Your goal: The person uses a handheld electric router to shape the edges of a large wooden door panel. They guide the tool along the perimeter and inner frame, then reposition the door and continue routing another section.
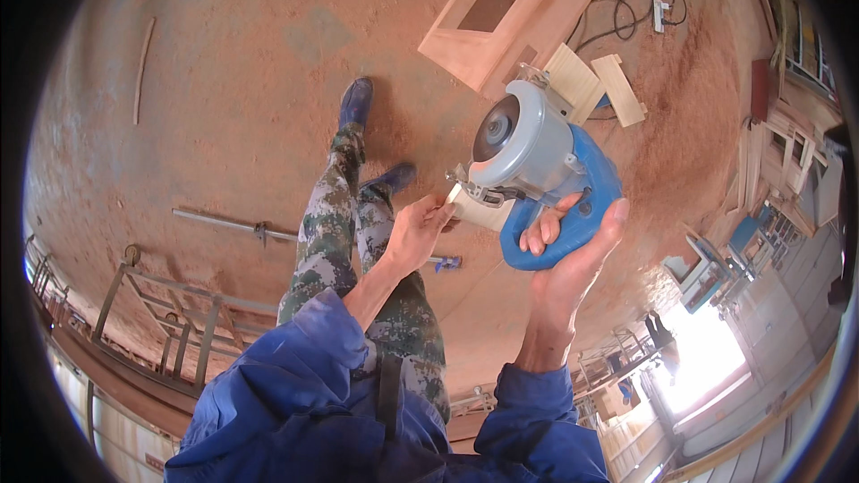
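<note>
Looking down, the person stands on a dusty floor covered in reddish-brown sawdust (224, 80). Near the far left side of that floor lies a thin, pale wooden stick (141, 67). Lower down, a long grey metal bar (233, 225) lies flat on the floor, and a grey metal frame (170, 322) sits near the floor's lower left edge.

The person wears camouflage trousers (340, 233), dark blue shoes (355, 103) and a bright blue jacket (295, 385).

The left hand (413, 234) reaches up to the front of the tool. Its fingers (440, 211) are bent and pressed close together, and their tips touch the pale flat base of the tool. I cannot tell if they pinch anything small there.

The tool is a hand-held power saw with a round grey metal body and a blue plastic handle (537, 170). It is held up in the air, above the floor, near the middle of the view and a bit to the right. The right hand (573, 255) holds it from below. The fingers are curled tight around the blue handle, and the thumb sticks up beside it.

Behind the saw, a big pale wooden door frame (501, 27) lies on the floor near the top edge. Just right of it are two short pale wooden boards (617, 89) and a black cable (626, 0). Far right, by the floor's edge, stand pale wooden window frames (787, 152).
</note>
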Demonstrator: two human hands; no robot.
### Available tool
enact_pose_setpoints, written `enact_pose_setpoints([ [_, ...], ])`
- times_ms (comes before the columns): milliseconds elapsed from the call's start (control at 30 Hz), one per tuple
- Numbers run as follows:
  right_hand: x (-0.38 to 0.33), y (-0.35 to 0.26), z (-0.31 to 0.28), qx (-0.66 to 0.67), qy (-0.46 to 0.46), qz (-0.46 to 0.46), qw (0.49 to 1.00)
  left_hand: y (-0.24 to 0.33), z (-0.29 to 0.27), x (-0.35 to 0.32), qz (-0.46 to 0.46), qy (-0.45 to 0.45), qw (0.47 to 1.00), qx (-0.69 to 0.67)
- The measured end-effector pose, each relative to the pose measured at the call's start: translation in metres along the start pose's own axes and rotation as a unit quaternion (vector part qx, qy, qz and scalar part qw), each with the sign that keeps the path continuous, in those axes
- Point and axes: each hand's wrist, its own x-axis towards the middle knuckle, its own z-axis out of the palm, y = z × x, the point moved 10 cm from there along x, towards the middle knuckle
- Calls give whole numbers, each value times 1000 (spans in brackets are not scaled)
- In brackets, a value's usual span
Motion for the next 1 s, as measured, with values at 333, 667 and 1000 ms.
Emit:
enact_pose_setpoints([
  [333, 8, -6, 2, -12, 0, 3, 1000, 7, 3, 5, -2, -4, 1000, -21],
  [667, 10, -10, 0, -8, -1, 2, 1000, 6, 9, 6, -5, -25, 999, -28],
  [1000, 13, -11, 0, -53, 17, -12, 998, 12, 12, 10, -20, -42, 999, -15],
])
